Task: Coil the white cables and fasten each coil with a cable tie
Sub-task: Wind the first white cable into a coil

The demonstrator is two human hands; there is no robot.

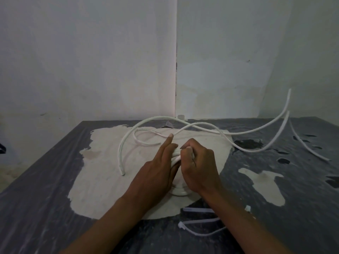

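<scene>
Between both hands [176,162] (gripping): cable coil [178,191]

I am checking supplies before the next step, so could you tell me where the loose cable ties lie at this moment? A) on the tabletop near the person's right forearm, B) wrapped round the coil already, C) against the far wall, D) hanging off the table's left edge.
A: the cable ties lie flat on the tabletop, partly under the right forearm, unused.

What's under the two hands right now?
A white cable coil shows below the left hand and right hand, resting on the table. Both hands grip its upper turns; how many turns lie beneath them is covered.
</scene>
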